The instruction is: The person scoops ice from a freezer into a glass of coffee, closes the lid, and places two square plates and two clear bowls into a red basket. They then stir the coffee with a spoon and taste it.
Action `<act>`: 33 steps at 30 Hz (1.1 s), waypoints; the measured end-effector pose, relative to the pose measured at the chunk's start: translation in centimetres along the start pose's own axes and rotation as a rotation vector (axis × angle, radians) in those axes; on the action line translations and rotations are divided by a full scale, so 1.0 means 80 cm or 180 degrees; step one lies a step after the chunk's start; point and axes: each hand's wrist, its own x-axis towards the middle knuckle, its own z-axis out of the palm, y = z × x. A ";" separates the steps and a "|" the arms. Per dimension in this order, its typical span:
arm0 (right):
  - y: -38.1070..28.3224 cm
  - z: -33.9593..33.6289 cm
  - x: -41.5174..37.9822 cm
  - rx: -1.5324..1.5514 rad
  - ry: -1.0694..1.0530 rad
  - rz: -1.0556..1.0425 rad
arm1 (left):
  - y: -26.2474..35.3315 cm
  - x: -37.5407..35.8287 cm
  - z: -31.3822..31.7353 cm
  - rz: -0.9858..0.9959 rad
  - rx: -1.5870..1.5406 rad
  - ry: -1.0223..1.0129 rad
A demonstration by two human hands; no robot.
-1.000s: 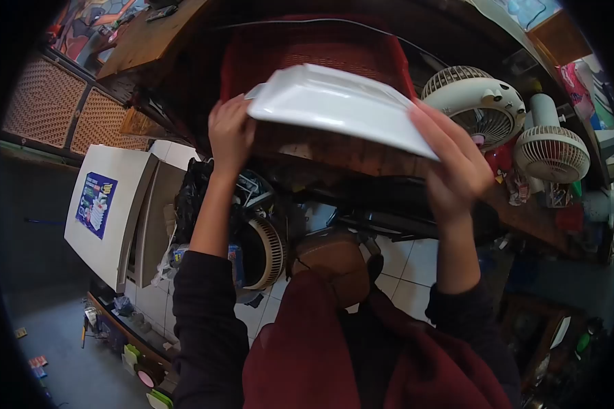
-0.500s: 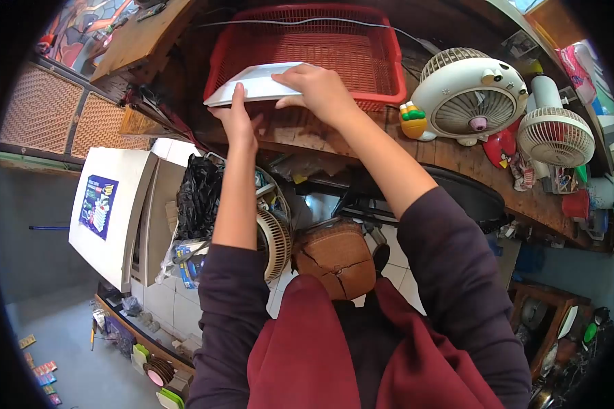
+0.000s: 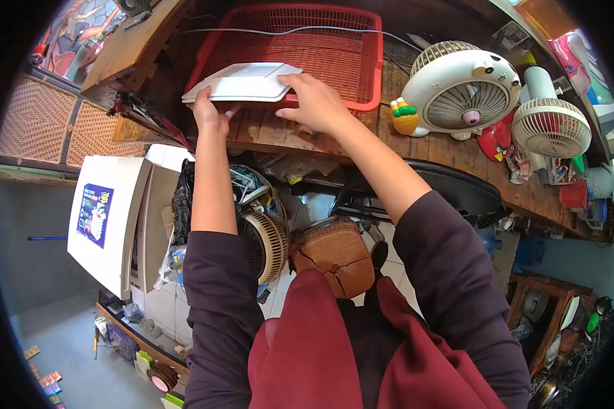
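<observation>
A white, shallow, angular plastic piece, like a tray or lid (image 3: pixel 249 80), is tilted over the near left part of the red plastic basket (image 3: pixel 372 75). My left hand (image 3: pixel 211 114) grips its near left edge, thumb on top and fingers partly hidden underneath. At the other end, my right hand (image 3: pixel 315 103) has its fingertips on the right corner, with the thumb lower and apart from them. The white piece hides part of the basket's front rim. A thin grey cable (image 3: pixel 286 31) runs across the basket.
Right of the basket on the wooden bench (image 3: pixel 382 140) stand a white animal-shaped fan (image 3: pixel 450 88) and a smaller fan (image 3: pixel 551 129). Below are a wooden stool (image 3: pixel 334 259), a beige round fan (image 3: pixel 269 242) and a black bag (image 3: pixel 183 204). A white panel (image 3: pixel 106 218) stands left.
My left hand has moved left along the white piece, farther from my right hand. The piece sits slightly flatter and more of its top shows. The whole view has shifted slightly.
</observation>
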 end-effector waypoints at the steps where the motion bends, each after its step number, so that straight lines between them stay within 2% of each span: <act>1: -0.003 -0.002 -0.002 -0.0003 -0.0171 -0.0028 | 0.000 -0.001 0.001 -0.0009 -0.0001 -0.0009; 4: -0.006 0.006 -0.007 -0.0453 -0.0057 -0.0142 | 0.002 -0.005 0.003 0.0020 -0.0104 0.0090; 7: -0.001 0.010 -0.011 -0.0567 0.0093 -0.0361 | 0.002 -0.007 0.000 -0.0039 -0.0078 0.0107; 13: 0.002 0.007 -0.011 -0.0565 -0.0051 -0.0307 | -0.014 -0.054 -0.008 0.0162 0.0047 0.0087; 17: 0.003 0.006 -0.012 -0.0472 0.0078 -0.0479 | -0.038 -0.144 -0.027 0.0109 0.0217 -0.0081; 25: 0.013 -0.009 -0.021 -0.0330 -0.0077 -0.0743 | -0.087 -0.346 -0.071 -0.0206 -0.0270 0.0392; 29: 0.015 -0.027 -0.063 0.0405 0.0450 -0.1220 | -0.093 -0.434 -0.082 0.0102 -0.0389 0.0833; 31: -0.001 -0.056 -0.110 0.1220 0.0314 -0.1146 | -0.097 -0.476 -0.084 0.0133 -0.0333 0.1093; 33: 0.011 -0.041 -0.158 0.1871 0.0069 -0.0835 | -0.104 -0.516 -0.082 0.0302 -0.0382 0.1360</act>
